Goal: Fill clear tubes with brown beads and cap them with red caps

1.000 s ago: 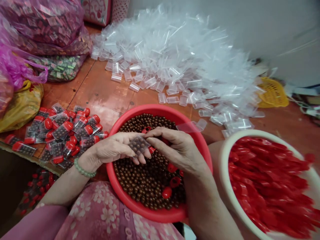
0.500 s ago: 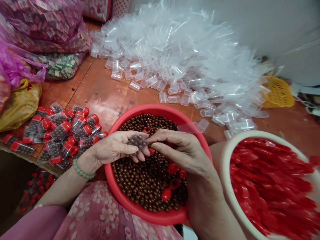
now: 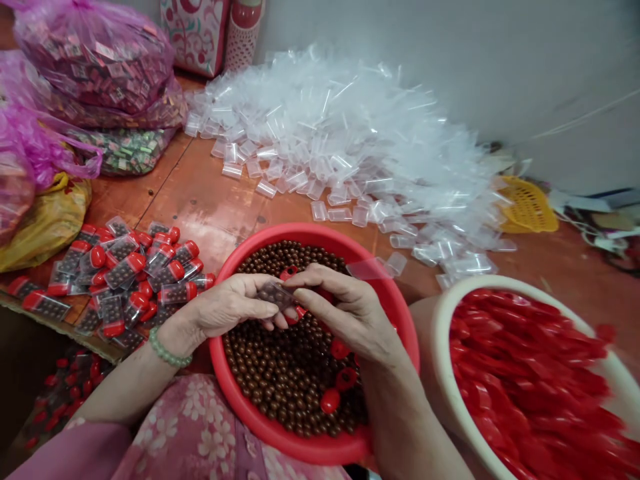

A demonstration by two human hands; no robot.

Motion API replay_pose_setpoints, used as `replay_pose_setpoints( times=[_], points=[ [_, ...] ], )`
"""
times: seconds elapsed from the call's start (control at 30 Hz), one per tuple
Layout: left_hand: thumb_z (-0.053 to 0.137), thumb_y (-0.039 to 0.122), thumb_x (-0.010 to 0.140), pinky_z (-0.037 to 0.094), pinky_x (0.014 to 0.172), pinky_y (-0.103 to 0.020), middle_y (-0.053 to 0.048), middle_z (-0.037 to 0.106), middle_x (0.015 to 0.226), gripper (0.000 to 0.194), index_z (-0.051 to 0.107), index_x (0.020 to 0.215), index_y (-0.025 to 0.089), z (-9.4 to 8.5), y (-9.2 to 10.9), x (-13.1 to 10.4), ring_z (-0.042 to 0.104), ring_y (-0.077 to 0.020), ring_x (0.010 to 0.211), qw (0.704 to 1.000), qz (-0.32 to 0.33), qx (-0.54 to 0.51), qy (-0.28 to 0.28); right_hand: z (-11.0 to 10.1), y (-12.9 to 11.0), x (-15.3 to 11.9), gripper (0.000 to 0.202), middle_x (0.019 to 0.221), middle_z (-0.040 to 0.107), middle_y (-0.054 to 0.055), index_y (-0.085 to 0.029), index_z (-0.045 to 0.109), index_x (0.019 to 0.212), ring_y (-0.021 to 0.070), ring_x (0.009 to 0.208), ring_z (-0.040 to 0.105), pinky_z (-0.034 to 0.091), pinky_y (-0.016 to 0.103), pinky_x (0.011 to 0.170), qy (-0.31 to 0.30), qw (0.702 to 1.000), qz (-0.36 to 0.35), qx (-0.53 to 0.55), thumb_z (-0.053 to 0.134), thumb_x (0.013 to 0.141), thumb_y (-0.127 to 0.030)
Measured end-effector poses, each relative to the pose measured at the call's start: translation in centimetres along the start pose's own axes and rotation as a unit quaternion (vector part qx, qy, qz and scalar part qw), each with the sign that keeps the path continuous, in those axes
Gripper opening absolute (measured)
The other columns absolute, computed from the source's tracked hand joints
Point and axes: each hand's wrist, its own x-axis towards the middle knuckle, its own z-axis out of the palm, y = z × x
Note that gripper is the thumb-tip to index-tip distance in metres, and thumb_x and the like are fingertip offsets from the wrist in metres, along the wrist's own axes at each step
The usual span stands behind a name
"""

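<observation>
Over a red basin (image 3: 395, 293) of brown beads (image 3: 280, 380), my left hand (image 3: 230, 303) holds a clear case (image 3: 275, 295) filled with the beads between thumb and fingers. My right hand (image 3: 345, 307) meets the case's right end, its thumb and index finger pinched together; whether a small part sits between them is hidden. Several red caps (image 3: 330, 400) lie on the beads below my right hand. Finished-looking cases with red ends (image 3: 125, 270) are heaped on the wooden table left of the basin.
Clear empty cases (image 3: 340, 160) form a big pile behind the basin. A white bucket (image 3: 440, 333) of red parts (image 3: 525, 387) stands at right. Purple bags (image 3: 100, 67), a yellow bag (image 3: 50, 223) and a yellow basket (image 3: 530, 207) lie farther out.
The view has shifted, so the basin and table appear lower and the right-hand items farther left. Both hands stay together at the case, which now looks tilted flatter.
</observation>
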Motion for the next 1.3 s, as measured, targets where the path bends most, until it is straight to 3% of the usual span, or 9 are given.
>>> replay_pose_setpoints(
  times=[0.13,0.3,0.43,0.53,0.63,0.97,1.1,1.2,1.3],
  points=[
    [0.074,0.025,0.072,0.047,0.065,-0.022,-0.007,0.068,0.088,0.026,0.065,0.093,0.012,-0.1,0.0,0.0,0.063,-0.0115,0.074,1.0,0.0,0.006,-0.008,0.0,-0.2,0.1,0.014,0.078,0.067,0.0,-0.023,0.071,0.098,0.013,0.069,0.062,0.05,0.026,0.066,-0.019,1.0,-0.022,-0.004,0.067,0.085,-0.025],
    [0.074,0.026,0.072,0.048,0.064,-0.021,-0.007,0.069,0.09,0.028,0.066,0.095,0.012,-0.5,-0.3,0.2,0.064,-0.0112,0.071,0.999,-0.004,0.012,-0.036,-0.6,-0.1,0.5,0.016,0.079,0.068,0.003,-0.022,0.072,0.092,0.0155,0.073,0.064,0.052,0.029,0.07,-0.065,0.998,0.013,0.016,0.06,0.09,-0.032],
    [0.074,0.027,0.072,0.049,0.064,-0.022,-0.007,0.069,0.086,0.027,0.066,0.093,0.012,-0.7,-0.5,0.4,0.064,-0.0107,0.069,0.998,-0.02,0.012,-0.066,-1.1,0.1,0.8,0.014,0.084,0.07,0.004,-0.022,0.071,0.094,0.016,0.077,0.064,0.051,0.029,0.072,-0.114,0.992,0.03,0.032,0.065,0.086,-0.031],
    [0.075,0.028,0.072,0.05,0.066,-0.022,-0.006,0.068,0.087,0.028,0.067,0.093,0.011,-0.7,-0.5,0.4,0.064,-0.0104,0.07,0.996,-0.031,0.003,-0.083,-1.4,0.4,0.9,0.012,0.072,0.063,0.001,-0.022,0.069,0.087,0.0127,0.065,0.057,0.046,0.026,0.062,-0.136,0.988,0.046,0.058,0.067,0.085,-0.033],
    [0.075,0.028,0.074,0.051,0.068,-0.022,-0.007,0.069,0.088,0.026,0.067,0.092,0.012,-0.8,-0.5,0.4,0.064,-0.0101,0.071,0.995,-0.03,-0.001,-0.094,-1.4,0.5,0.9,0.022,0.06,0.051,-0.003,-0.02,0.064,0.075,0.0108,0.056,0.046,0.04,0.025,0.055,-0.143,0.985,0.056,0.075,0.069,0.082,-0.04],
    [0.074,0.031,0.075,0.048,0.067,-0.021,-0.004,0.07,0.087,0.027,0.066,0.094,0.013,-0.8,-0.7,0.4,0.064,-0.0092,0.069,0.995,-0.035,0.007,-0.097,-1.7,0.5,0.4,0.023,0.06,0.05,-0.002,-0.02,0.056,0.071,0.0119,0.057,0.046,0.039,0.027,0.055,-0.172,0.981,0.066,0.06,0.065,0.084,-0.037],
    [0.077,0.032,0.073,0.049,0.069,-0.024,-0.004,0.068,0.086,0.033,0.065,0.099,0.014,-0.7,-0.6,0.2,0.064,-0.0106,0.071,0.997,-0.016,-0.007,-0.075,-2.2,0.4,0.0,0.03,0.057,0.048,-0.002,-0.019,0.052,0.063,0.0112,0.054,0.044,0.038,0.026,0.053,-0.199,0.976,0.074,0.052,0.065,0.083,-0.037],
    [0.078,0.031,0.07,0.049,0.07,-0.026,-0.003,0.066,0.082,0.035,0.064,0.096,0.014,-0.4,-0.5,0.2,0.063,-0.011,0.069,0.999,0.0,-0.007,-0.042,-1.8,0.6,0.0,0.028,0.058,0.048,-0.003,-0.019,0.058,0.068,0.0099,0.052,0.042,0.036,0.025,0.05,-0.148,0.981,0.104,0.075,0.07,0.079,-0.041],
    [0.078,0.024,0.068,0.046,0.069,-0.025,0.0,0.064,0.075,0.026,0.061,0.086,0.014,0.5,-0.3,0.2,0.059,-0.0092,0.066,0.998,-0.001,0.043,0.036,-0.4,0.9,0.7,0.033,0.054,0.035,-0.008,-0.022,0.057,0.076,0.0081,0.042,0.031,0.026,0.023,0.04,0.034,0.973,0.111,0.199,0.068,0.078,-0.054]
  ],
)
